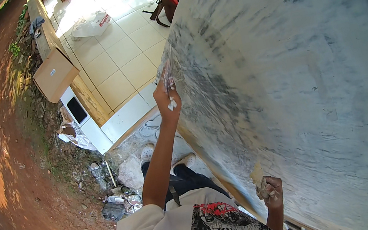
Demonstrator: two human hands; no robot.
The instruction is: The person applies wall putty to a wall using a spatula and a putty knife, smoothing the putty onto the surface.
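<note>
Presently, the left hand [169, 100], smeared white, is at the left edge of the wall [295, 75]; its grip cannot be determined. The right hand [272, 192] is clenched around a smeared, yellowish tool [257, 173] beside the wall. Left of the wall: backpack [170, 8], phone [77, 109], box [56, 76].

Wall [308, 68] on right, phone [76, 109] on ledge [97, 136] — left

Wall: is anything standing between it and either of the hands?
Nothing visible stands between them and the wall. The left hand holds a smeared tool at its edge; the right hand holds a yellowish tool close to it. Whether either touches, I can't tell. The box and phone lie off to the left.
</note>
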